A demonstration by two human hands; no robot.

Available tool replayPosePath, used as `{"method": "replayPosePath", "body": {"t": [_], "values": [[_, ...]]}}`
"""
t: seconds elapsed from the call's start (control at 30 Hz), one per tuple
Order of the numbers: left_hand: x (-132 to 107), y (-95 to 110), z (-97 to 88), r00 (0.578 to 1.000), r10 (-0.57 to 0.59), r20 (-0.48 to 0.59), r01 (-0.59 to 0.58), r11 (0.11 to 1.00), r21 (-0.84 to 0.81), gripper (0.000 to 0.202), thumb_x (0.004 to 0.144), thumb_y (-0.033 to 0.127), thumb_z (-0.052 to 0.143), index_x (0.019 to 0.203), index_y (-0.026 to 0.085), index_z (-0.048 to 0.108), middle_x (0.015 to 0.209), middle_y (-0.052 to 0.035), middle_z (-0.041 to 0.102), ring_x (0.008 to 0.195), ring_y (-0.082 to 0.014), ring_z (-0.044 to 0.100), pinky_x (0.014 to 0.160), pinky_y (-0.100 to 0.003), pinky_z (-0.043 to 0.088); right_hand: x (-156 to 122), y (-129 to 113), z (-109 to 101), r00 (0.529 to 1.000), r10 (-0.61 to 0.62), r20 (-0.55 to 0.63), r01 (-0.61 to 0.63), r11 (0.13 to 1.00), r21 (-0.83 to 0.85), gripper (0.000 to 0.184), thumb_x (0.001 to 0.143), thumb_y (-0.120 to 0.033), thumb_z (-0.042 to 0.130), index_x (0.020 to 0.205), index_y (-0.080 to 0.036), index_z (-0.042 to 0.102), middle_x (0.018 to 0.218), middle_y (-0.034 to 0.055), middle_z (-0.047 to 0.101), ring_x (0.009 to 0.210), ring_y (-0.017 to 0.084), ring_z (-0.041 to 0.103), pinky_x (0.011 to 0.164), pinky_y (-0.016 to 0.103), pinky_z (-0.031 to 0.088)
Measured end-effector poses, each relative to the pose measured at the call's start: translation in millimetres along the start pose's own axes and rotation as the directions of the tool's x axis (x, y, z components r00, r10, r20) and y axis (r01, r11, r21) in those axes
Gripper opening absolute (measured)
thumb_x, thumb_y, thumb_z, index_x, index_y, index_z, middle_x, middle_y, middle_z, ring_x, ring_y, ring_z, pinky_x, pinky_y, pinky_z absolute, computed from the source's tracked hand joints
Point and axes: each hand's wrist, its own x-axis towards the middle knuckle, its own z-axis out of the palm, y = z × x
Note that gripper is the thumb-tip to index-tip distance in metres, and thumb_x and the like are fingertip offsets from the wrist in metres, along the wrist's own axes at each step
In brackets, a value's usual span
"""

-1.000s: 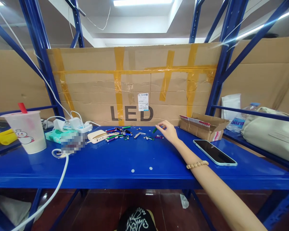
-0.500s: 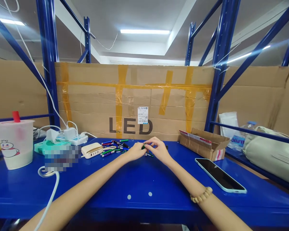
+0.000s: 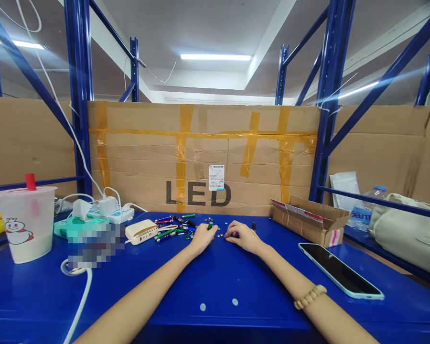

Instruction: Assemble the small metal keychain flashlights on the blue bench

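Note:
Both my hands rest on the blue shelf top (image 3: 215,277), close together near its back. My left hand (image 3: 203,235) is curled, its fingertips closed on a small green tube (image 3: 210,225). My right hand (image 3: 242,236) lies knuckles up with bent fingers, pinching at something small on the surface that I cannot make out. To the left of my hands lies a heap of small coloured pen-like lights (image 3: 174,227) in blue, green, red and black. A few tiny silver pieces (image 3: 220,234) sit between my hands. A small black cap (image 3: 253,225) stands just behind my right hand.
A cream power bank (image 3: 141,231), a power strip with chargers (image 3: 109,210), a green tissue pack (image 3: 69,225) and a plastic drink cup (image 3: 24,223) stand at left. An open cardboard box (image 3: 310,220), a phone (image 3: 340,270) and a beige bag (image 3: 408,231) are at right. A taped cardboard wall (image 3: 208,157) closes the back.
One second ago only my right hand reached toward the pile. My left hand then came in and both met over a green piece. Now they have parted slightly and lowered onto the shelf.

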Motion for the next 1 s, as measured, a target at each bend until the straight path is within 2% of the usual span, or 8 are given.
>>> {"method": "replayPosePath", "body": {"t": [0.07, 0.13, 0.23, 0.33, 0.53, 0.7, 0.87, 1.0], "values": [[-4.1, 1.5, 1.2, 0.997, 0.072, 0.004, -0.072, 0.983, 0.171, 0.036, 0.078, 0.032, 0.04, 0.047, 0.015, 0.034, 0.044, 0.0021, 0.033, 0.043, -0.008, 0.033, 0.047, -0.021, 0.024, 0.1, 4.1, 0.3, 1.0, 0.012, -0.007, -0.012, 1.0, 0.008, 0.012, 0.075, -0.024, 0.057, 0.08, -0.023, 0.068, 0.088, 0.002, 0.058, 0.069, 0.011, 0.052, 0.062, 0.023, 0.04], [-9.8, 4.6, 0.9, 0.99, 0.134, 0.047, -0.142, 0.924, 0.354, 0.037, 0.078, 0.032, 0.04, 0.046, 0.014, 0.037, 0.045, 0.001, 0.036, 0.046, -0.0097, 0.037, 0.048, -0.022, 0.023, -0.1, 5.9, 0.2, 0.999, 0.034, -0.001, -0.034, 0.998, 0.052, 0.013, 0.074, -0.024, 0.058, 0.08, -0.02, 0.068, 0.083, 0.0023, 0.06, 0.067, 0.012, 0.052, 0.063, 0.023, 0.041], [-18.7, 10.6, -0.9, 0.967, 0.219, 0.133, -0.255, 0.77, 0.584, 0.034, 0.079, 0.031, 0.039, 0.051, 0.015, 0.05, 0.052, -0.0022, 0.05, 0.056, -0.0142, 0.05, 0.051, -0.023, 0.027, -0.5, 3.5, -0.9, 0.996, 0.077, 0.035, -0.082, 0.982, 0.169, 0.017, 0.07, -0.021, 0.062, 0.085, -0.015, 0.067, 0.079, 0.0032, 0.063, 0.066, 0.012, 0.054, 0.064, 0.023, 0.043], [-23.7, 14.7, -2.2, 0.95, 0.256, 0.178, -0.304, 0.645, 0.701, 0.035, 0.081, 0.032, 0.037, 0.061, 0.018, 0.061, 0.066, -0.0047, 0.062, 0.069, -0.0188, 0.058, 0.057, -0.024, 0.035, -1.3, -2.2, -4.0, 0.994, 0.082, 0.072, -0.098, 0.962, 0.256, 0.021, 0.067, -0.016, 0.064, 0.087, -0.012, 0.066, 0.08, 0.0045, 0.064, 0.068, 0.012, 0.056, 0.065, 0.022, 0.044], [-24.1, 17.8, -4.2, 0.96, 0.226, 0.167, -0.268, 0.559, 0.784, 0.042, 0.085, 0.036, 0.031, 0.069, 0.018, 0.065, 0.079, -0.0065, 0.066, 0.079, -0.0216, 0.062, 0.068, -0.028, 0.044, -3.4, -5.6, -9.2, 0.998, 0.033, 0.047, -0.043, 0.966, 0.254, 0.023, 0.07, -0.006, 0.053, 0.088, -0.011, 0.065, 0.086, 0.0051, 0.064, 0.077, 0.013, 0.059, 0.071, 0.023, 0.046], [-25.2, 18.6, -5.0, 0.962, 0.214, 0.171, -0.264, 0.548, 0.794, 0.042, 0.085, 0.036, 0.03, 0.07, 0.018, 0.065, 0.081, -0.0082, 0.066, 0.082, -0.0245, 0.062, 0.07, -0.032, 0.045, -3.7, -4.1, -7.2, 0.999, 0.028, 0.037, -0.036, 0.976, 0.216, 0.029, 0.063, 0.0, 0.051, 0.086, -0.011, 0.066, 0.082, 0.0049, 0.063, 0.073, 0.013, 0.058, 0.067, 0.021, 0.045], [-25.3, 17.7, -4.7, 0.959, 0.226, 0.17, -0.269, 0.545, 0.794, 0.042, 0.085, 0.036, 0.03, 0.07, 0.019, 0.066, 0.08, -0.0078, 0.066, 0.081, -0.0246, 0.062, 0.069, -0.032, 0.044, -4.8, -8.0, -8.6, 0.999, 0.023, 0.023, -0.027, 0.972, 0.235, 0.024, 0.064, -0.007, 0.06, 0.087, -0.011, 0.065, 0.076, 0.0036, 0.061, 0.069, 0.012, 0.056, 0.065, 0.02, 0.044], [-24.3, 18.4, -5.8, 0.96, 0.251, 0.123, -0.246, 0.549, 0.799, 0.04, 0.085, 0.035, 0.031, 0.075, 0.02, 0.067, 0.081, -0.0074, 0.066, 0.081, -0.0228, 0.062, 0.068, -0.03, 0.044, -4.2, -9.6, -10.6, 1.0, -0.007, -0.003, 0.007, 0.966, 0.26, 0.021, 0.065, -0.014, 0.065, 0.086, -0.011, 0.065, 0.074, 0.003, 0.059, 0.066, 0.01, 0.054, 0.063, 0.02, 0.043]]}}
